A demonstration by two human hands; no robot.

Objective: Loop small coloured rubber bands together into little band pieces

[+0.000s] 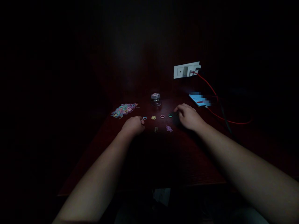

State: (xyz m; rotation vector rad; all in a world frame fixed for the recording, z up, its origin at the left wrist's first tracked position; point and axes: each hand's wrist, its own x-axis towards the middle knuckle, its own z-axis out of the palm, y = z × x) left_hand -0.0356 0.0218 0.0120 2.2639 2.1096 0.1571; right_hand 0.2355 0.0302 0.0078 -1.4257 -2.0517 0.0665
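Across the dark red table runs a row of small ring-shaped hair ties: a light blue one (144,118), a yellow group (153,118), a pink one (162,116) and a green one (170,115). My left hand (133,126) rests with curled fingers just left of the blue tie. At the row's right end is my right hand (188,117), its fingers bent down close to the tabletop beside the green tie. Whatever either hand pinches is hidden in shadow. Nearer to me lie a dull yellowish bunch (156,129) and a purple bunch (169,128) of thin bands.
A mixed pile of coloured bands (125,109) lies at the left. Behind the row stands a clear lidded jar (155,99). At the back right are a lit phone (198,100), its red cable (209,84) and a wall socket (180,71). The surroundings are very dark.
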